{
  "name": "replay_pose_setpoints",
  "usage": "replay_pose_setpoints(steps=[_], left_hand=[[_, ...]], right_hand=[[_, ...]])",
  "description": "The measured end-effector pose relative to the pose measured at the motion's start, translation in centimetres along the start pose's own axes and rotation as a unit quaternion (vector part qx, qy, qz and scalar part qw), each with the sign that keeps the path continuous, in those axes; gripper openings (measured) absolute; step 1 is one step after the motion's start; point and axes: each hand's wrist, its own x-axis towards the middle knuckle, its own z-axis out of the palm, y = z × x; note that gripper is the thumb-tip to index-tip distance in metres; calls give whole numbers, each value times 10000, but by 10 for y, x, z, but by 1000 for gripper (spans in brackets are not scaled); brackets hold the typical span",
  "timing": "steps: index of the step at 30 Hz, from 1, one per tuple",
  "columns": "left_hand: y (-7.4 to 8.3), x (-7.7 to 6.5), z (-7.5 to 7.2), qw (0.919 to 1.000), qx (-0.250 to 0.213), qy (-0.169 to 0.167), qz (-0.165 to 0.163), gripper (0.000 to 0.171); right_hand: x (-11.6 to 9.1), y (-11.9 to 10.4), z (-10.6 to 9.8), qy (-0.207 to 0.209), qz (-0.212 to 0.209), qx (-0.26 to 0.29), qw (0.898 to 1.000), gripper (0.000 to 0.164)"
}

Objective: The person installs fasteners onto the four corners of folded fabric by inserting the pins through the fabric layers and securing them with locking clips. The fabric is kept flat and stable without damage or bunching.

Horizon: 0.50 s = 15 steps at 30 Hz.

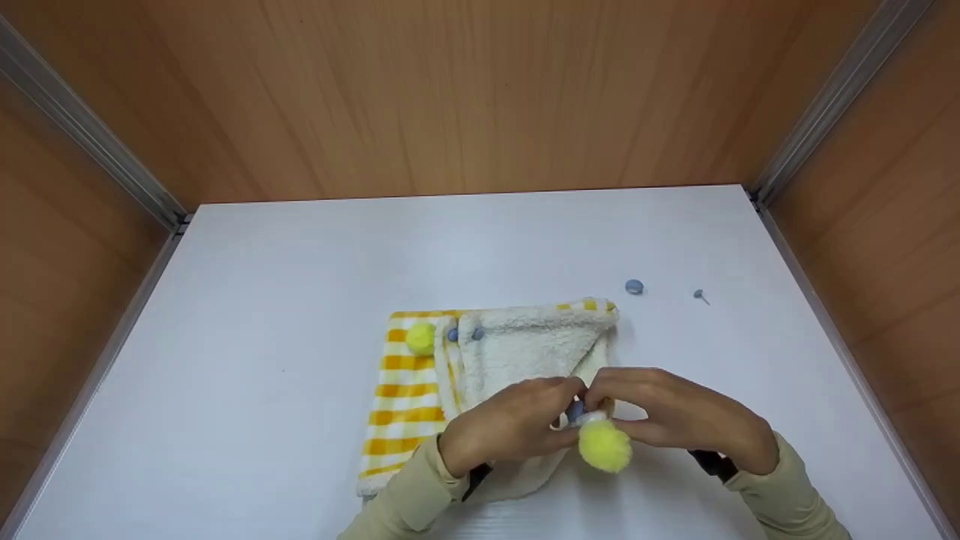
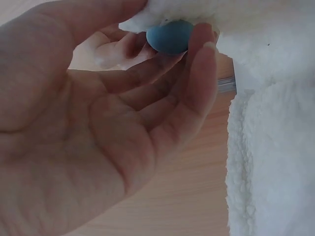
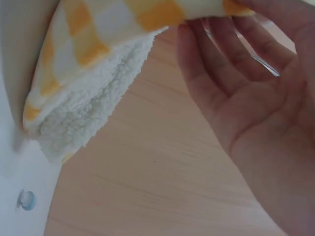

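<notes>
A folded yellow-and-white checked blanket [image 1: 409, 390] with white fleece lining lies at the table's front. My left hand [image 1: 517, 420] holds a blue round button [image 2: 170, 37] against a raised fleece corner, fingertips curled around it. Facing it, my right hand [image 1: 682, 412] pinches the checked cloth [image 3: 157, 14] of the same corner between thumb and fingers. From this corner hangs a yellow pompom [image 1: 604, 445]. Two more blue buttons sit on the blanket's upper fold, one a left button [image 1: 453, 334] and one a right button [image 1: 478, 333]. Whether a pin passes through the held corner is hidden.
Behind the blanket to the right, a loose blue button [image 1: 634, 286] and a blue-headed pin [image 1: 700, 295] lie on the white table [image 1: 225, 337]. Another yellow pompom [image 1: 421, 339] rests on the blanket's left part. Wooden panels [image 1: 465, 97] enclose the back and sides.
</notes>
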Motion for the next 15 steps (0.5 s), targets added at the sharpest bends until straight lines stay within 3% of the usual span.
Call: replay_pose_setpoints(steps=[5,15], left_hand=[[7,3,8,9994,314,-116,-27,17],[17,9,33,9972,679,-315,-27,17]], right_hand=[[-5,-3,-4,-473,579,209,9970,15],[-14,-5,-6,-1307,1200,289,9837,21]])
